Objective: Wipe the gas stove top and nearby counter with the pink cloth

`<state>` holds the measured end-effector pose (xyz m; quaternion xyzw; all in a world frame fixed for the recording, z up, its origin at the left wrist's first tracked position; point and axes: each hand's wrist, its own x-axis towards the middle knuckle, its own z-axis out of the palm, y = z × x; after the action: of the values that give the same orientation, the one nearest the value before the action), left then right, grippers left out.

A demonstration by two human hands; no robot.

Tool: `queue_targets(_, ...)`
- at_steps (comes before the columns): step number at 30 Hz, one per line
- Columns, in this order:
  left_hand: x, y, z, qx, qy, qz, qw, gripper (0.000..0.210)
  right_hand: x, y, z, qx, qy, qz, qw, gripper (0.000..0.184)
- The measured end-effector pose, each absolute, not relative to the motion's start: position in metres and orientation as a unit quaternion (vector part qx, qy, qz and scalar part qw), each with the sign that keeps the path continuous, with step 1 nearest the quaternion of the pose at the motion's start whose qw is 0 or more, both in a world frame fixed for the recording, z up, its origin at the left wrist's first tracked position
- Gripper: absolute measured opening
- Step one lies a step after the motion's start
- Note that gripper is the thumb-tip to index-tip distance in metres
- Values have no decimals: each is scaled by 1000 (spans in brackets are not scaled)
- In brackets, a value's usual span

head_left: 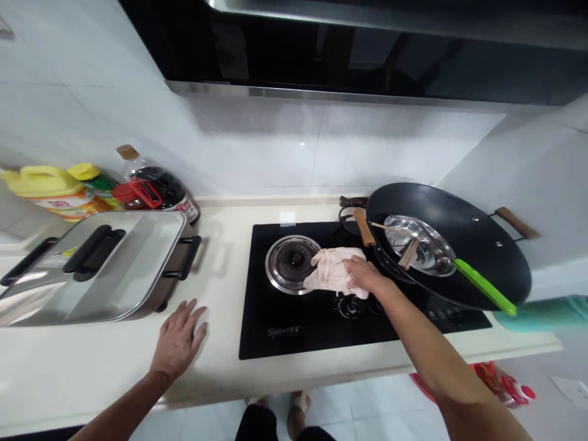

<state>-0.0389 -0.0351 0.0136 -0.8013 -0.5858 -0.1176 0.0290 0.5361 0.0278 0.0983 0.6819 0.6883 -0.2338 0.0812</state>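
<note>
My right hand [364, 274] presses a pale pink cloth [333, 269] onto the black glass gas stove [294, 331]. The cloth lies bunched between the left burner [293, 264] and the wok, just above the control knobs [351, 306], and overlaps the burner's metal ring. On the white countertop [215, 343], left of the stove, my left hand [180, 339] rests flat with its fingers stretched out and holds nothing. The electric pan [156, 294] with a glass lid stands close beside that hand.
A large black wok [496, 269] covers the right burner, holding a metal bowl [441, 260] and a green-handled utensil [484, 285]. Bottles, among them a dark sauce bottle [165, 187] and a yellow jug [48, 187], line the back left. A range hood [344, 61] hangs overhead.
</note>
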Motion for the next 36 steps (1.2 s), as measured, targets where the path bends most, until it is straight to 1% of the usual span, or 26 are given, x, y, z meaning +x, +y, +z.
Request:
queue_targets(4,-40,-35,12,-800,-586,-122,22,53,571,-5,107,685,665,-285,88,31)
queue_targets(8,-40,-35,11,-798,-591,-119,16,53,588,-41,113,649,684,-329,53,30)
queue_targets(11,-40,-35,11,-801,-589,-109,26,54,588,-49,114,625,697,-349,29,37)
queue_targets(14,-40,-34,12,-802,-587,-106,35,54,578,-38,108,654,689,-308,43,45)
queue_targets(17,-40,-34,12,-804,-583,-110,38,54,571,-21,100,672,682,-286,50,50)
queue_targets(23,-42,-34,11,-810,-571,-124,48,55,591,-4,87,711,656,-252,31,56)
queue_targets(26,-42,-33,11,-808,-574,-127,41,55,609,-16,82,716,654,-244,2,54)
queue_targets(31,-42,-32,10,-807,-577,-120,38,56,641,-54,74,737,642,-209,-36,43)
queue_targets(36,-43,-32,9,-804,-581,-117,40,56,652,-86,56,772,614,-152,-64,44)
